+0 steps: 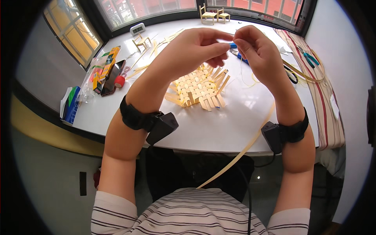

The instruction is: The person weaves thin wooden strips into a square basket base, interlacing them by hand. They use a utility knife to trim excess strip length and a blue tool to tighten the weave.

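Both my hands are raised over the white table, their fingertips meeting. My left hand [199, 51] is closed, thumb and index finger drawn together toward the right hand. Curled in a pinch, my right hand [254, 51] meets it at the fingertips. Whatever the fingers hold is too fine to make out. A thin pale strand [242, 68] shows just below the right hand. Beneath the hands lies a woven mat of flat bamboo strips [197, 86], with loose strip ends sticking out around its edges. Blue-handled tools [239, 55] lie partly hidden behind the right hand.
A long bamboo strip [239, 156] runs from my lap over the table's front edge. Small wooden chairs [207, 15] stand at the back. Left are a phone [112, 78], red tape roll [119, 81] and blue box [71, 105]; right, teal-handled pliers [310, 59] on striped cloth.
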Demonstrator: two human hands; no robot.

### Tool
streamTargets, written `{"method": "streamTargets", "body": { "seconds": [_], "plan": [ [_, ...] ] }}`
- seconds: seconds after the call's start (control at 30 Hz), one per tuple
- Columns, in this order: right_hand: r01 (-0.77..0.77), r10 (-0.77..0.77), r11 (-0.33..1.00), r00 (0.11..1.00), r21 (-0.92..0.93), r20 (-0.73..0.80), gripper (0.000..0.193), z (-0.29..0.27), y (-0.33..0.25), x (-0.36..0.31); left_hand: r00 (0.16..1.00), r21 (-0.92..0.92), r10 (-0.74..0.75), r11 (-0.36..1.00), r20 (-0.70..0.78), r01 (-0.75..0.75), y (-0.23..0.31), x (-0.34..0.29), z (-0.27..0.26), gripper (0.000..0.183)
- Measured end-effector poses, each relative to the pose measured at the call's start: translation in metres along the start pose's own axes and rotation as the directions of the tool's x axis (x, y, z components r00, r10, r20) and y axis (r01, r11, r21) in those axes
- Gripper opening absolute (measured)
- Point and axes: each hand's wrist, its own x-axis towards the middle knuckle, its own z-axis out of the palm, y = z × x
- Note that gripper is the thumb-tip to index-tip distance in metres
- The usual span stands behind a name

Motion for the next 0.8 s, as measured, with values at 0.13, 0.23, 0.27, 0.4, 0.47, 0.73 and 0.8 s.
{"method": "streamTargets", "body": {
  "seconds": [0.13, 0.23, 0.27, 0.4, 0.47, 0.73, 0.8],
  "plan": [
    [-0.004, 0.002, 0.997, 1.000, -0.083, -0.020, 0.011, -0.001, -0.002, 0.000, 0.992, 0.120, -0.117, 0.986, 0.037, 0.112, -0.004, -0.003, -0.013, 0.031],
    [-0.037, 0.034, 0.991, 0.999, -0.131, -0.018, 0.010, -0.001, -0.002, -0.002, 0.988, 0.203, -0.136, 0.968, -0.070, 0.147, -0.004, -0.011, -0.015, 0.028],
    [-0.066, 0.067, 0.987, 0.998, -0.148, -0.003, 0.010, -0.003, -0.003, -0.002, 0.988, 0.200, -0.122, 0.970, -0.096, 0.139, -0.008, -0.014, -0.016, 0.028],
    [-0.026, 0.023, 0.992, 0.999, -0.124, -0.031, 0.012, -0.003, -0.003, -0.003, 0.983, 0.196, -0.060, 0.976, -0.172, 0.094, -0.018, -0.025, -0.023, 0.027],
    [0.003, -0.004, 0.988, 1.000, -0.154, -0.004, 0.013, -0.005, 0.001, -0.002, 0.980, 0.216, -0.029, 0.974, -0.199, 0.072, -0.022, -0.028, -0.029, 0.026],
    [-0.007, -0.015, 0.968, 0.996, -0.249, -0.087, 0.015, -0.025, 0.028, 0.001, 0.965, 0.390, 0.016, 0.916, -0.262, 0.091, -0.034, -0.025, -0.044, 0.024],
    [-0.012, -0.019, 0.961, 0.994, -0.277, -0.108, 0.017, -0.025, 0.030, 0.002, 0.962, 0.388, 0.021, 0.917, -0.272, 0.090, -0.035, -0.026, -0.044, 0.024]
  ]
}}
